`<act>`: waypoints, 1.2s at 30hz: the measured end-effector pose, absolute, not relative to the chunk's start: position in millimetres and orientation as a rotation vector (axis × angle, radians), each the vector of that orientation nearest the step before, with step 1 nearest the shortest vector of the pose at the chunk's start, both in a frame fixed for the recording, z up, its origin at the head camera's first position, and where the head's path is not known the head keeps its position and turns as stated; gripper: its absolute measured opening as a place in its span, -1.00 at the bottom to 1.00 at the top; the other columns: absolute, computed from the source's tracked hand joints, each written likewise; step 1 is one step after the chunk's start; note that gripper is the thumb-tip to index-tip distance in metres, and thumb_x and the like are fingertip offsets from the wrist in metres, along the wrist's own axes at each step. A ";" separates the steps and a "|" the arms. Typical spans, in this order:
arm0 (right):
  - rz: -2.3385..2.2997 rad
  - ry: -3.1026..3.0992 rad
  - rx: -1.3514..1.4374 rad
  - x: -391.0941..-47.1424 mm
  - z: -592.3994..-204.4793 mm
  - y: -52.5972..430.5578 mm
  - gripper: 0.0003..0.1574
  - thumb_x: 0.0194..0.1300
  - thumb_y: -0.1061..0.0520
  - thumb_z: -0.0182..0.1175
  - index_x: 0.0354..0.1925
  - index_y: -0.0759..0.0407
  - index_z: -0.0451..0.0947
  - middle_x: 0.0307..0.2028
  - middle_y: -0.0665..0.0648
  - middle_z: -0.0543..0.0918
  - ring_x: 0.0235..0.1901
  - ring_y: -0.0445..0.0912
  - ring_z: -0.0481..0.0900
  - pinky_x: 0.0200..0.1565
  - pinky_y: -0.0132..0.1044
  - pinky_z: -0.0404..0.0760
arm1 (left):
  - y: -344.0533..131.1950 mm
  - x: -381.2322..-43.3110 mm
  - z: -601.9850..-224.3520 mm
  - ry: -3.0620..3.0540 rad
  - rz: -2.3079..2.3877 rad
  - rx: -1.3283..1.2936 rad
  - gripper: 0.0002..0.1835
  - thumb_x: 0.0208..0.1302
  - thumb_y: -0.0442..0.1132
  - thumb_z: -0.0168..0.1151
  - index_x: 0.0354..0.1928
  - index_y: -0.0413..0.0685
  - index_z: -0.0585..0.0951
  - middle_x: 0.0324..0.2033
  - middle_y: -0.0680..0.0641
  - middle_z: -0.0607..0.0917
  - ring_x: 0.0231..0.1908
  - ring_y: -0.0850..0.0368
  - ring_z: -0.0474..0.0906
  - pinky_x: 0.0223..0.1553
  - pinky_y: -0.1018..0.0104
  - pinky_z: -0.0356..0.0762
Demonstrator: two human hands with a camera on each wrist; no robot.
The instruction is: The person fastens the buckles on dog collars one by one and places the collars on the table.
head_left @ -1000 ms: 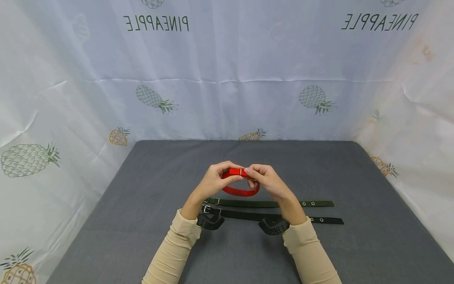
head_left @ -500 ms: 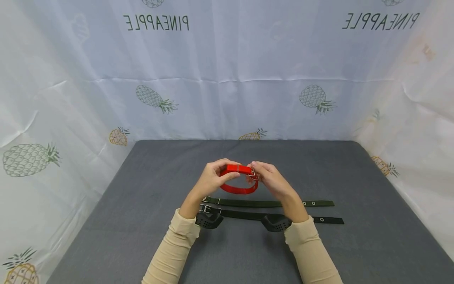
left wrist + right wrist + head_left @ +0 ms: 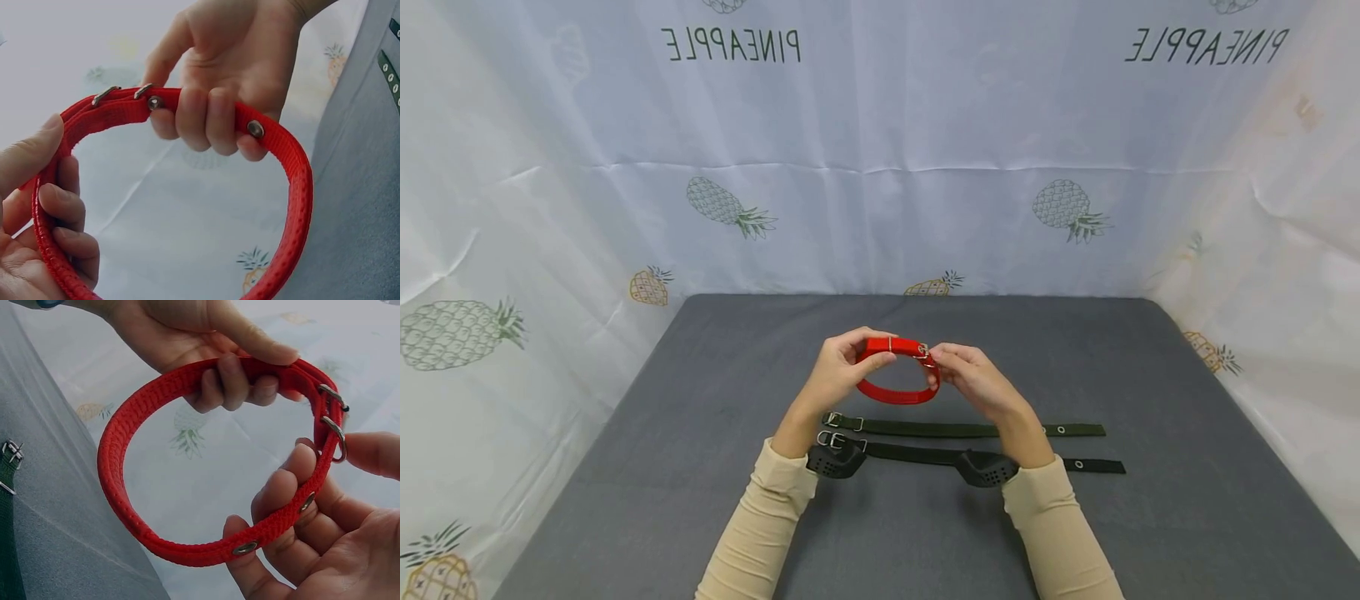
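A red collar (image 3: pixel 898 397) is fastened into a loop and held up above the table. My left hand (image 3: pixel 835 371) grips its left side, thumb on the outer face and fingers inside the loop. Near the metal buckle (image 3: pixel 332 397) and D-ring (image 3: pixel 337 439), my right hand (image 3: pixel 981 382) curls its fingers over the band, the thumb close to the ring. Metal eyelets show along the band, one of them beside the right fingers (image 3: pixel 200 119). Below the hands lie a dark green collar (image 3: pixel 925 429) and a black collar (image 3: pixel 910 454), both stretched out straight.
The grey table (image 3: pixel 700 517) extends round the arms. A white pineapple-print curtain (image 3: pixel 865 225) hangs behind it and along both sides. Black wrist cameras (image 3: pixel 837 460) sit under both wrists, partly over the black collar.
Both hands and the red collar have shifted slightly up and left. The right thumb has moved off the strap's front, so the buckle and ring now show.
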State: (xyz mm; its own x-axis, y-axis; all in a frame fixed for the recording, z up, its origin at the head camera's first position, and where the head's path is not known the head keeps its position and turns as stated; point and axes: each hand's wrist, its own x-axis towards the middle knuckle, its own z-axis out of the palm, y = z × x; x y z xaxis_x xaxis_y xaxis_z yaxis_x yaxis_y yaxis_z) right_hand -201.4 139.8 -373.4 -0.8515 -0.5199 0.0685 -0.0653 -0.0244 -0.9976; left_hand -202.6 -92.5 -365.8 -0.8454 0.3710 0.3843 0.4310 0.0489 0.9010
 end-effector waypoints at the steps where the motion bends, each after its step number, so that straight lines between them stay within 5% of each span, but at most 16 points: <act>1: -1.947 1.933 -0.621 -201.4 -373.4 140.3 -0.72 0.51 0.06 -0.08 -0.27 0.10 0.52 -0.49 -0.10 0.56 -0.41 -0.22 0.49 -0.09 -0.32 0.49 | -93.1 -203.0 -365.7 -2.242 -1.956 -0.854 -0.69 0.20 -0.36 0.32 -0.02 -0.35 0.61 -0.24 -0.33 0.67 -0.33 0.36 0.63 -0.19 0.38 0.64; 10: -1.978 1.949 -0.644 -199.9 -370.4 144.5 -0.75 0.50 0.12 -0.05 -0.20 0.27 0.47 -0.48 -0.09 0.53 -0.40 -0.20 0.45 -0.17 -0.37 0.50 | -95.2 -203.2 -364.9 -2.269 -1.984 -0.839 -0.70 0.22 -0.40 0.28 -0.01 -0.37 0.60 -0.12 -0.42 0.65 -0.28 0.35 0.64 -0.16 0.46 0.63; 18: -2.001 1.963 -0.723 -196.9 -368.4 144.6 -0.83 0.50 0.08 -0.03 -0.19 0.06 0.49 -0.43 -0.10 0.52 -0.37 -0.20 0.41 -0.17 -0.38 0.46 | -95.9 -202.4 -365.6 -2.285 -1.979 -0.861 -0.68 0.25 -0.34 0.28 0.02 -0.33 0.59 -0.19 -0.35 0.64 -0.32 0.37 0.61 -0.20 0.45 0.62; 26: -2.005 1.989 -0.707 -196.7 -370.0 144.9 -0.80 0.50 0.11 -0.03 -0.15 0.22 0.46 -0.43 -0.06 0.50 -0.36 -0.16 0.41 -0.15 -0.36 0.47 | -99.6 -204.2 -363.6 -2.319 -1.923 -0.852 -0.69 0.26 -0.33 0.27 0.03 -0.28 0.60 -0.10 -0.33 0.65 -0.24 0.17 0.62 -0.18 0.33 0.63; 36: -1.988 2.017 -0.723 -197.6 -370.0 145.9 -0.85 0.49 0.13 -0.03 -0.17 0.06 0.49 -0.42 -0.08 0.50 -0.35 -0.15 0.43 -0.12 -0.37 0.47 | -111.7 -207.5 -362.5 -2.244 -1.953 -0.818 -0.72 0.31 -0.37 0.20 0.02 -0.36 0.58 -0.02 -0.36 0.62 -0.18 0.40 0.61 -0.06 0.46 0.60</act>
